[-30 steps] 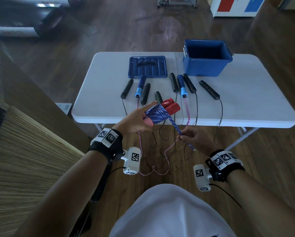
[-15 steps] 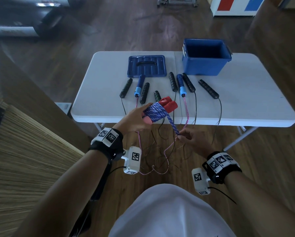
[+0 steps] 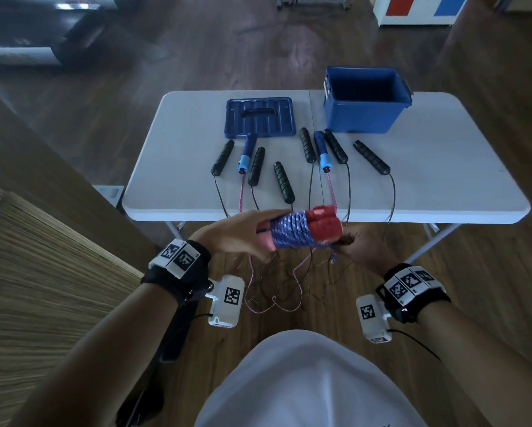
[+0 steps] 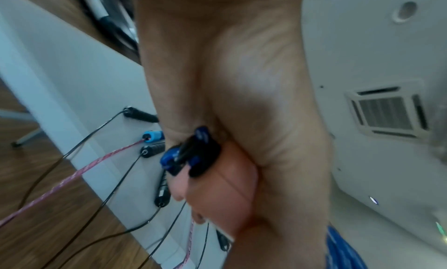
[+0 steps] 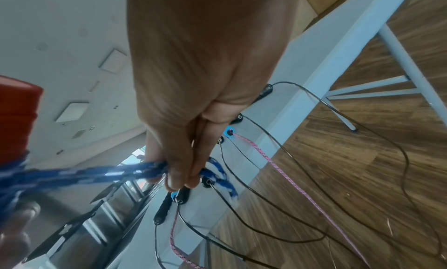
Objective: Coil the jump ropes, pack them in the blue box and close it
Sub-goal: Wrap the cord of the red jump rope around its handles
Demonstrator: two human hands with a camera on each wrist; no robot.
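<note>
From the head view my right hand (image 3: 361,246) sits mostly behind the red handles (image 3: 324,224) and the blue-and-white rope (image 3: 290,232) wound on them, so its fingers are hidden there. My left hand (image 4: 232,108) fills the left wrist view and blocks the coil; only a blurred dark-blue bit shows. The right wrist view cuts the red handles at its left edge. I cannot see the floor of the blue box (image 3: 366,101). The thin cords under the bench (image 3: 443,167) tangle past telling apart.
</note>
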